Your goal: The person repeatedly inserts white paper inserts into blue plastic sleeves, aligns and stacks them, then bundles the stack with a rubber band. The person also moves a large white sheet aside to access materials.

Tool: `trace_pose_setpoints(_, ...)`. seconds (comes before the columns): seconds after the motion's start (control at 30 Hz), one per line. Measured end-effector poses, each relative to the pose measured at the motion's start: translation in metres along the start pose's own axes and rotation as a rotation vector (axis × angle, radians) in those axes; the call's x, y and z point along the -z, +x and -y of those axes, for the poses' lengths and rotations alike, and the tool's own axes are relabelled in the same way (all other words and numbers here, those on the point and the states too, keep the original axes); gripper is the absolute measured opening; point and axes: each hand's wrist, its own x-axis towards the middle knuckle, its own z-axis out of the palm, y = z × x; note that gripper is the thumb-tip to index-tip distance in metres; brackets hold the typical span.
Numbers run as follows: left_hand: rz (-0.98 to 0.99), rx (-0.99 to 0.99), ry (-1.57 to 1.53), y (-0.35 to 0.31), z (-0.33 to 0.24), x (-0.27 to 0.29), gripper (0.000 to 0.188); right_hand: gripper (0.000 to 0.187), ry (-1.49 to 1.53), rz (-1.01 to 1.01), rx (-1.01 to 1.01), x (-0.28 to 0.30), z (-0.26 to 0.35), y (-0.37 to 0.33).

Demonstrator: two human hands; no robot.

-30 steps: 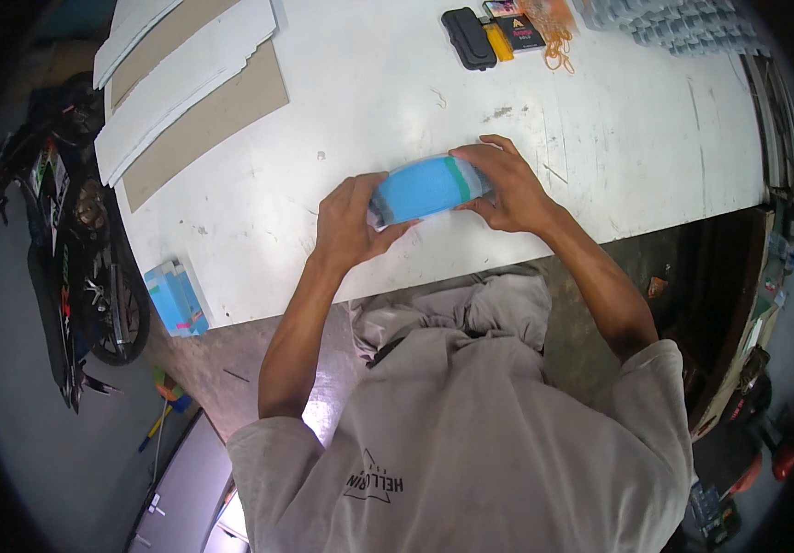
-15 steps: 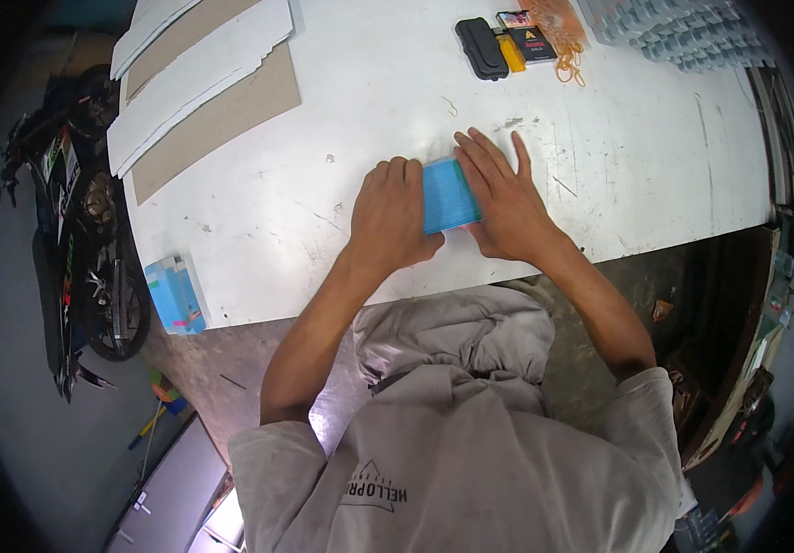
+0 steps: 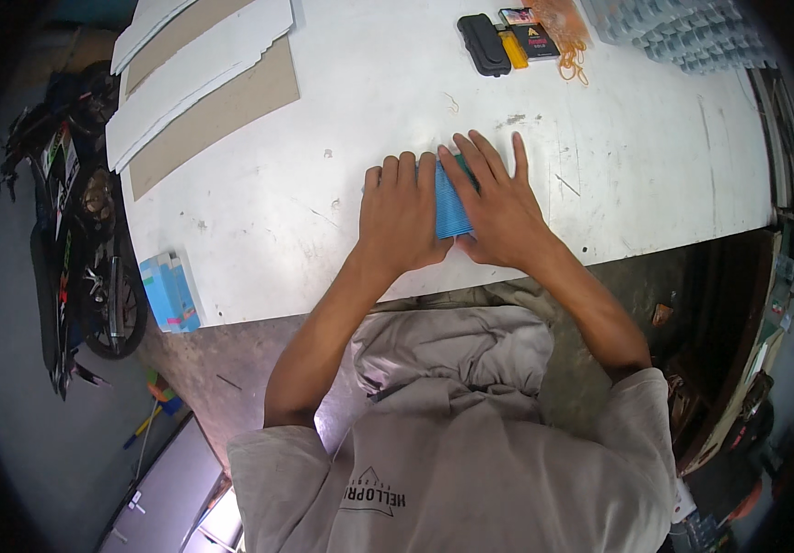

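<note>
A small blue stack (image 3: 453, 210) with fine lines across it, like a pile of cut cards or slips, rests on the white table near its front edge. My left hand (image 3: 399, 210) covers its left part, fingers side by side over the top and thumb at the near edge. From the right, my right hand (image 3: 504, 214) holds it too, index finger lying across the top, thumb at the near edge, other fingers stretched out beyond. Between the hands only a narrow blue strip shows, with a dark green patch at its far right corner.
Another blue stack (image 3: 169, 293) sits at the table's front left corner. White and grey-brown boards (image 3: 222, 120) lie at the far left. A black case (image 3: 484, 44), a yellow lighter (image 3: 512, 50), a dark pack (image 3: 537, 42) and rubber bands (image 3: 573, 66) lie farther back, beside grey plastic trays (image 3: 683, 32).
My hands have drawn closer together over the blue stack, the left shifting right and the right's index finger now across the top. Less of the blue surface shows.
</note>
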Motion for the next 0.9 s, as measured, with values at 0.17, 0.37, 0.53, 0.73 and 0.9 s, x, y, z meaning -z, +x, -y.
trace_pose_setpoints(0.17, 0.065, -0.003, -0.011, 0.006, 0.009, 0.000, 0.091, 0.069, 0.020, -0.171, 0.093, -0.033, 0.010, -0.037)
trace_pose_setpoints(0.37, 0.160, 0.006, -0.151, 0.012, 0.009, 0.026, 0.093, 0.061, 0.072, -0.285, 0.117, -0.050, 0.006, -0.042)
trace_pose_setpoints(0.53, 0.403, -0.019, -0.564, 0.041, 0.070, 0.041, 0.077, 0.064, 0.078, -0.266, 0.104, -0.044, 0.008, -0.040)
trace_pose_setpoints(0.73, 0.494, 0.042, -0.583, 0.053, 0.074, 0.044, 0.079, 0.066, 0.092, -0.251, 0.111, -0.049, 0.005, -0.041)
trace_pose_setpoints(0.9, 0.497, 0.045, -0.583, 0.054, 0.076, 0.042, 0.080, 0.067, 0.099, -0.216, 0.113, -0.045, 0.005, -0.041)
